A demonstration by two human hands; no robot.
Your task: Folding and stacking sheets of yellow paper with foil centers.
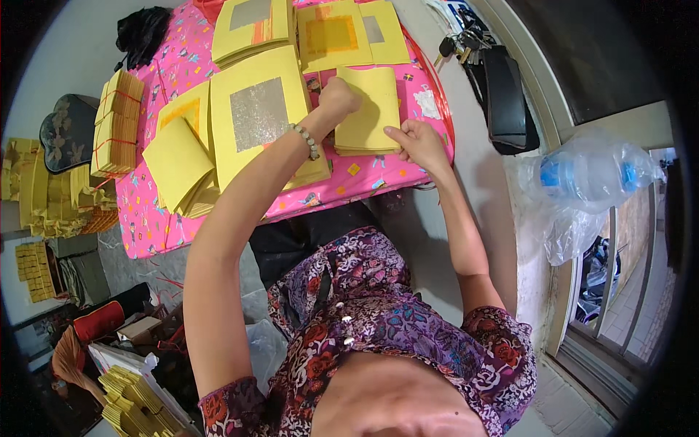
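Observation:
A folded stack of yellow paper (371, 120) lies near the right front of the table. My left hand (340, 100) is curled into a fist and rests on its upper left part; the undersides of the fingers are hidden. At the stack's lower right corner, my right hand (421, 143) has its thumb on the paper and its other fingers bent, pinching the edge. Left of it lies a pile of flat yellow sheets with a silver foil square (259, 114), partly behind my left forearm. Another folded yellow sheet (177, 160) leans farther left.
A pink patterned cloth (149, 226) covers the table. More yellow paper piles (331, 33) sit at the back. Tied yellow bundles (118, 124) stand at the left edge. Right of the table are keys (466, 45), a black case (506, 98) and a bagged plastic bottle (582, 175).

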